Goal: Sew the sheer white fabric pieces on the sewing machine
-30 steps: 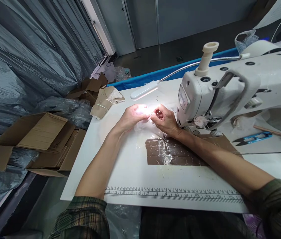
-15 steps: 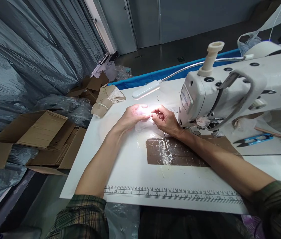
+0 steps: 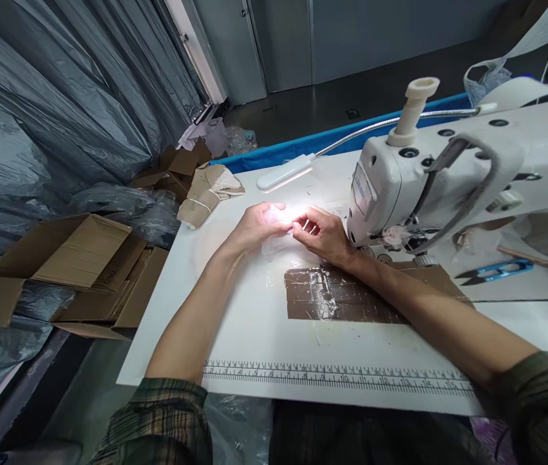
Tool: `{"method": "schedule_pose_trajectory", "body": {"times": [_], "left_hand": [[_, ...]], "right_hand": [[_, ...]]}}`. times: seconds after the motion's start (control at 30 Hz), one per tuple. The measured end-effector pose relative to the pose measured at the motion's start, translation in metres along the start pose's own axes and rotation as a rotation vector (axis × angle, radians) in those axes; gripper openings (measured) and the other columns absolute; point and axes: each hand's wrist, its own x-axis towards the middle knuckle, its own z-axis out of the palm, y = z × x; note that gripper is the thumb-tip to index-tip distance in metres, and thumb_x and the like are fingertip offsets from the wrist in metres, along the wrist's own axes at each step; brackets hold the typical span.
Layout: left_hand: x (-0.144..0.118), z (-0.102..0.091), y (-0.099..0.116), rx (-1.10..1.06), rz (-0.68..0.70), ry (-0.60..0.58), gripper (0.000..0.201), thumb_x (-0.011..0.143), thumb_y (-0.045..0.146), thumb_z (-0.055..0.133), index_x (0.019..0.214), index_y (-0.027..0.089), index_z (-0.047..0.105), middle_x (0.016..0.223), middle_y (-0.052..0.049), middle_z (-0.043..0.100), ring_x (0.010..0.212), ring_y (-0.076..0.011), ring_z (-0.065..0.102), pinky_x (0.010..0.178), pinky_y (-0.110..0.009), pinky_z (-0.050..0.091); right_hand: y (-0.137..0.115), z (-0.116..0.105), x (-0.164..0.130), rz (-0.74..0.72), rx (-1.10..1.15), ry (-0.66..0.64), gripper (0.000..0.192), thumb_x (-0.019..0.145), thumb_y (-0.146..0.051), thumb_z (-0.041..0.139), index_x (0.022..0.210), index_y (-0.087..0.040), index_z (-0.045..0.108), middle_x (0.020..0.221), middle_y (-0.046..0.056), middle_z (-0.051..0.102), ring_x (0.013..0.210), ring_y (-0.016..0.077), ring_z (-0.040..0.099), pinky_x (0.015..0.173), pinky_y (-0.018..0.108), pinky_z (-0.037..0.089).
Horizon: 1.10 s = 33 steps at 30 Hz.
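Near the far edge of the sewing table (image 3: 254,336), under the gooseneck lamp (image 3: 284,174), a small translucent white piece (image 3: 278,240) is pinched between the left hand (image 3: 254,227) and the right hand (image 3: 323,236), fingertips closed on it and meeting. The glare hides its exact shape. The piece appears to be being aligned just left of the sewing machine (image 3: 448,174); careful fine positioning is judged necessary next.

Printed ruler scale (image 3: 337,376) along the near edge of the white table (image 3: 254,323), well below both hands, is showing numerals approx. 1 to 15, small and only partly legible. Label plate (image 3: 360,189) on the sewing machine head (image 3: 390,187), just right of the right hand (image 3: 322,234), is staying unreadable.
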Motion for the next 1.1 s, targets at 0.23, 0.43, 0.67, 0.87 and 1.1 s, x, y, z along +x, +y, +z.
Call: {"method": "schedule_pose_trajectory", "body": {"times": [0.23, 0.43, 0.67, 0.87, 1.1], "left_hand": [[0.0018, -0.0029, -0.0030, 0.093, 0.045, -0.003, 0.055, 0.065, 0.030, 0.082, 0.114, 0.014, 0.063, 0.089, -0.003, 0.066, 0.080, -0.0166, 0.063, 0.074, -0.029, 0.050], [0.0013, -0.0019, -0.0053, 0.087, 0.046, -0.042, 0.055, 0.069, 0.030, 0.081, 0.117, 0.013, 0.062, 0.087, -0.004, 0.066, 0.077, -0.0149, 0.063, 0.072, -0.027, 0.050], [-0.0010, -0.0022, -0.0028, 0.035, 0.053, -0.094, 0.058, 0.070, 0.032, 0.081, 0.121, 0.012, 0.059, 0.087, -0.006, 0.069, 0.079, -0.0177, 0.067, 0.073, -0.029, 0.051], [-0.0045, -0.0033, 0.0007, 0.025, 0.047, -0.138, 0.061, 0.073, 0.032, 0.080, 0.125, 0.012, 0.056, 0.086, -0.007, 0.071, 0.082, -0.0188, 0.068, 0.075, -0.029, 0.050], [-0.0053, -0.0014, 0.0022, -0.035, 0.039, -0.152, 0.060, 0.073, 0.029, 0.079, 0.125, 0.012, 0.055, 0.085, -0.007, 0.070, 0.079, -0.0175, 0.068, 0.077, -0.031, 0.050]], "right_hand": [[-0.0038, -0.0034, 0.0011, 0.009, -0.038, -0.064, 0.012, 0.075, -0.020, 0.059, 0.066, -0.021, 0.052, 0.065, -0.003, 0.057, 0.052, 0.0106, 0.046, 0.053, 0.025, 0.038], [-0.0038, -0.0018, -0.0001, 0.125, 0.087, -0.069, 0.018, 0.075, -0.027, 0.061, 0.063, -0.021, 0.050, 0.062, -0.003, 0.054, 0.054, 0.0105, 0.046, 0.053, 0.025, 0.036], [-0.0027, -0.0002, -0.0013, 0.370, 0.455, -0.130, 0.018, 0.073, -0.031, 0.064, 0.066, -0.020, 0.050, 0.060, -0.004, 0.055, 0.052, 0.0112, 0.056, 0.047, 0.024, 0.045], [-0.0042, -0.0009, 0.0004, 0.452, 0.559, -0.137, 0.018, 0.069, -0.031, 0.066, 0.067, -0.020, 0.052, 0.060, -0.005, 0.056, 0.047, 0.0096, 0.057, 0.043, 0.022, 0.049], [-0.0038, -0.0027, 0.0013, 0.439, 0.564, -0.152, 0.020, 0.071, -0.033, 0.066, 0.068, -0.020, 0.051, 0.056, -0.005, 0.056, 0.046, 0.0101, 0.056, 0.043, 0.022, 0.048]]}}
